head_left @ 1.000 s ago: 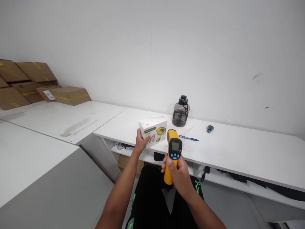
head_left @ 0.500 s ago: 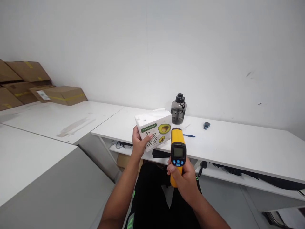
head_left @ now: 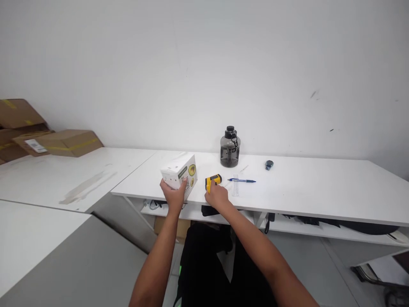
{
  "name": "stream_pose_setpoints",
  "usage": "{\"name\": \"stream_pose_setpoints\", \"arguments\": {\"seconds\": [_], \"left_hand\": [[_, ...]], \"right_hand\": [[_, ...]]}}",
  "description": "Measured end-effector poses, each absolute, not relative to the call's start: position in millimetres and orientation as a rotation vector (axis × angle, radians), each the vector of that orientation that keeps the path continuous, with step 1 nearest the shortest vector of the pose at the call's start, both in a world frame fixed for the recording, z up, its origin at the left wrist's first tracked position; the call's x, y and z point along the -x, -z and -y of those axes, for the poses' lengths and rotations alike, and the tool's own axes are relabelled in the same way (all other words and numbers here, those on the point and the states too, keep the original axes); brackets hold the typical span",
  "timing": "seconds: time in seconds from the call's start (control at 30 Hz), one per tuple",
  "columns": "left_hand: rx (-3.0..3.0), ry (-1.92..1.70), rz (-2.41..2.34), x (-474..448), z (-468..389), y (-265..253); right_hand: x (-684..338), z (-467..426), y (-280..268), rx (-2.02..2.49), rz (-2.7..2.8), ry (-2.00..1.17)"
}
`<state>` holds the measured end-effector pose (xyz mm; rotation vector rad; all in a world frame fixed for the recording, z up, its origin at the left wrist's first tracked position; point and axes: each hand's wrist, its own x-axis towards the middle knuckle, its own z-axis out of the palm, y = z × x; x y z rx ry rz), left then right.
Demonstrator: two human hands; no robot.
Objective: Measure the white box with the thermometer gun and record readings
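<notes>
Both hands had come down to the table (head_left: pixel 303 192) since 0.5 s before: the left hand (head_left: pixel 174 195) gripped the box (head_left: pixel 179 175), the right hand (head_left: pixel 217 195) clasped the yellow thermometer (head_left: pixel 213 181) lying flat, its long axis running left-right. A pen (head_left: pixel 242 181) lay just right of it, nearer the right hand.

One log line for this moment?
left hand: holds white box on table | right hand: on yellow thermometer
</notes>
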<state>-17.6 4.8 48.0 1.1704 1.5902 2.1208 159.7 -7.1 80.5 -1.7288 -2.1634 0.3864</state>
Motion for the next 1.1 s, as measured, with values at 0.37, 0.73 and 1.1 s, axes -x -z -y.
{"name": "stream_pose_setpoints", "arguments": {"seconds": [0.37, 0.73, 1.1], "left_hand": [[-1.440, -2.077, -2.092, 14.8, 1.0, -47.9], [-2.513, -0.994, -1.391, -147.9, 50.7, -59.6], [-2.698, -0.888, -1.688, -164.9, 20.7, -9.2]], "right_hand": [[-143.4, -21.7, -98.3, 1.720, 2.254, -0.410], [-329.5, -59.0, -79.7, 2.005, 2.293, -0.466], [-381.4, -23.6, -42.1, 1.627, 2.199, -0.172]]}}
